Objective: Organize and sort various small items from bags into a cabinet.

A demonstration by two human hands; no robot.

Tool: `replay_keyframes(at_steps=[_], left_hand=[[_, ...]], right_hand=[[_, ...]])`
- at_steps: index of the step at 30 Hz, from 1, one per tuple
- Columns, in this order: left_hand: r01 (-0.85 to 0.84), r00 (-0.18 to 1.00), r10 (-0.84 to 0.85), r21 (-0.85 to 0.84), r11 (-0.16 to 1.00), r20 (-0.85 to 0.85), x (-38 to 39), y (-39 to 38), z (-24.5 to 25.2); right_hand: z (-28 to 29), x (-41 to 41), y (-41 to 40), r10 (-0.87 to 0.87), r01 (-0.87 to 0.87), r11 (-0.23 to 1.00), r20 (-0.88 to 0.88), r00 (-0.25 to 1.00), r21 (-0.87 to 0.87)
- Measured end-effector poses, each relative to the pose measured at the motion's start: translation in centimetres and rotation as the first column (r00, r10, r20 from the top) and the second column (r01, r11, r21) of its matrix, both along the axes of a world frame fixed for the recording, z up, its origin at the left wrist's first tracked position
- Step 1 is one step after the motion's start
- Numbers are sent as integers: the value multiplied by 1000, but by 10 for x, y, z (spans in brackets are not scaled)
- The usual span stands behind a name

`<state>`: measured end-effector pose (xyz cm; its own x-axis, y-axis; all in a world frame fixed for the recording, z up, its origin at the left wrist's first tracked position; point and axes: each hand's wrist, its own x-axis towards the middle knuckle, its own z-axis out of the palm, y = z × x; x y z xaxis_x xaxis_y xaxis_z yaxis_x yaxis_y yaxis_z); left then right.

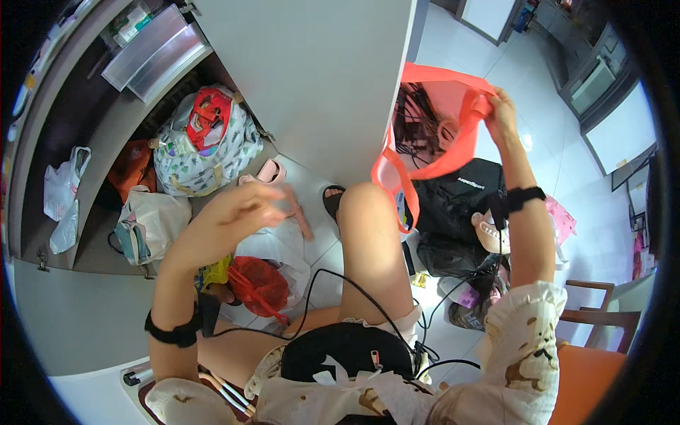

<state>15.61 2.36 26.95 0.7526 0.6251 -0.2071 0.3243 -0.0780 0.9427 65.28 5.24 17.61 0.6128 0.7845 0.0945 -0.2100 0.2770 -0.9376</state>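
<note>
My right hand (501,114) grips the rim of a coral-red fabric bag (451,159), holding it open beside the cabinet door's edge. Dark cables (417,114) and other items lie inside that bag. My left hand (255,210) is raised over the floor in front of the cabinet, blurred, fingers partly bent, with nothing seen in it. Under it are a red plastic bag (258,284) and a white plastic bag (297,244). A pink strap-like item (297,212) and a pink slipper (272,172) lie just beyond its fingers.
The grey cabinet door (308,79) stands open ahead. Inside the cabinet are a leaf-patterned bag (207,154), a cream cloth bag (159,218) and clear plastic drawers (159,53). Black bags (457,196) pile at the right. A black cable (366,292) crosses my lap. An orange-seated chair (595,377) stands lower right.
</note>
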Motion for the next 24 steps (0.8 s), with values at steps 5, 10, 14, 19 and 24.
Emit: replay_keyframes(at_steps=[5,10,14,19,24], left_hand=[[-275,955,255,-130,953,-152,-38,2,-12],[-318,948,309,-217,923,-73,-50,4,-52],[-356,934,351,-201,913,-63,-55,19,-70],[-552,834,525,-265,791,-168,-103,34,-107],[-633,773,611,-274,724,-174,-125,36,-116]], right_hand=[[-84,-23,70,73,11,942,238,968,-334],[-158,-26,86,94,457,797,829,552,-395],[-164,-22,55,-46,275,924,635,771,-266],[-104,-62,-27,-140,222,974,647,749,-45],[20,-153,-88,-64,-8,996,766,640,90]])
